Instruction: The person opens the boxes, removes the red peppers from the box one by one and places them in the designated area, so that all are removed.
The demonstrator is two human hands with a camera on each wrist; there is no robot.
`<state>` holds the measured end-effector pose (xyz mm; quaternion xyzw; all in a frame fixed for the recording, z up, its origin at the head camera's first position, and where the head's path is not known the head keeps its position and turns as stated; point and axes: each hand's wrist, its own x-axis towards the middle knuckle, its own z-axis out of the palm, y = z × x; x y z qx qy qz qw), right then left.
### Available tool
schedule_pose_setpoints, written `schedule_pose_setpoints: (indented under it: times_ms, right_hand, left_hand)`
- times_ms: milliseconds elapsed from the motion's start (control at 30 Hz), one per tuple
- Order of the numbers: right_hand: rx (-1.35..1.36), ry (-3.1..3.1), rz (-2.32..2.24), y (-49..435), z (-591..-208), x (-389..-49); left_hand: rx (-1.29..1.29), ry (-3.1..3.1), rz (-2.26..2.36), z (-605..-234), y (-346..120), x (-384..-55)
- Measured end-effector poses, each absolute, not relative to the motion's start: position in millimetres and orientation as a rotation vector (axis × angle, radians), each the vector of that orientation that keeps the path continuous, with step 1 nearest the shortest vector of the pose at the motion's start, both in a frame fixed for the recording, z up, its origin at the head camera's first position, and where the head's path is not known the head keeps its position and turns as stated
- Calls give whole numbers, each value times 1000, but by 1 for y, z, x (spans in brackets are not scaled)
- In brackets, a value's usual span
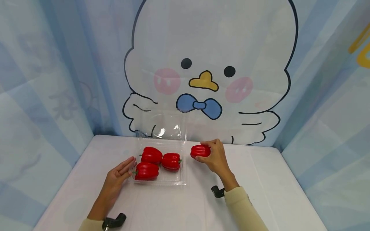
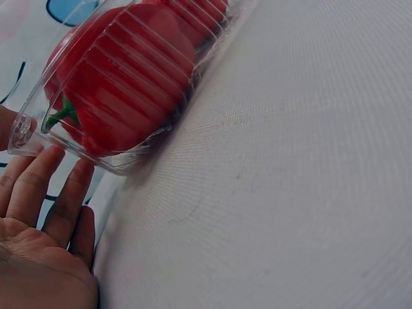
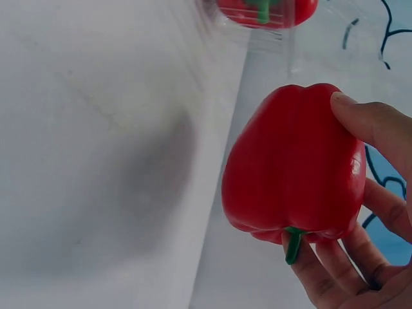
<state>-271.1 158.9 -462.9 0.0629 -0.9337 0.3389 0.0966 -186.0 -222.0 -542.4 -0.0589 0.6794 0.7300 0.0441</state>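
A clear plastic clamshell box (image 1: 185, 178) stands on the table with its lid (image 1: 170, 126) raised at the back. Three red bell peppers lie inside: one at back left (image 1: 151, 155), one at front left (image 1: 146, 171), one at right (image 1: 171, 161). My left hand (image 1: 117, 176) touches the box's left edge, its fingers fairly straight against the rim in the left wrist view. To the right of the box, my right hand (image 1: 215, 157) grips another red bell pepper (image 3: 296, 161) between thumb and fingers, above the table. Its green stem points toward the palm.
The white-covered table (image 1: 251, 192) ends at a backdrop (image 1: 214, 41) printed with a cartoon bird. Bluish cloth walls (image 1: 46, 96) stand on both sides. Each wrist bears a small black camera mount (image 1: 115, 221). The raised lid stands close to the backdrop.
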Motion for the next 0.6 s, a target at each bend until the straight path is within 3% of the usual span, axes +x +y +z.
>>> schedule_pose_setpoints:
  times_ms: [600]
  right_hand:
    - [144, -2813, 928, 165, -491, -287]
  left_hand:
    - [-190, 2047, 2252, -544, -223, -186]
